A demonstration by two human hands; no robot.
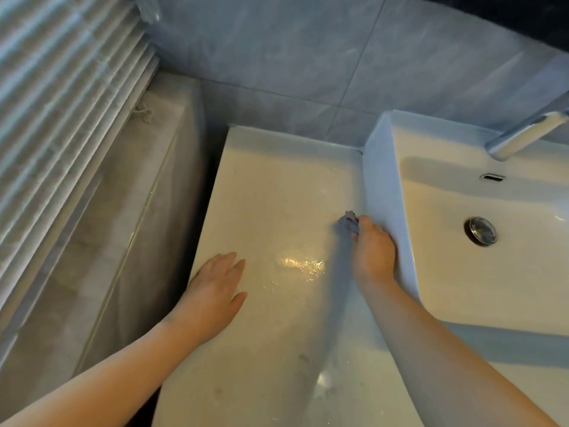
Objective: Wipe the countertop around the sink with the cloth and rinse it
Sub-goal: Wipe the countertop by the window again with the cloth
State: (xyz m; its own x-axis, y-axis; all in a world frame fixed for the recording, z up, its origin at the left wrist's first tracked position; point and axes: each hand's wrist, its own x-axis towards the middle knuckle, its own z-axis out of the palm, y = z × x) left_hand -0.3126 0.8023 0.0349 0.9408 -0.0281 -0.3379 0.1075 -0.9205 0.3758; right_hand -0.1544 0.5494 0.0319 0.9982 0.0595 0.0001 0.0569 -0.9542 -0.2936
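Right hand (374, 251) gripping cloth (348, 222), bunched, bluish-grey

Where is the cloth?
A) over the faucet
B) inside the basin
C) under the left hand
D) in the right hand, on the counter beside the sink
D: the right hand grips the cloth on the counter beside the sink; the left hand lies flat, empty.
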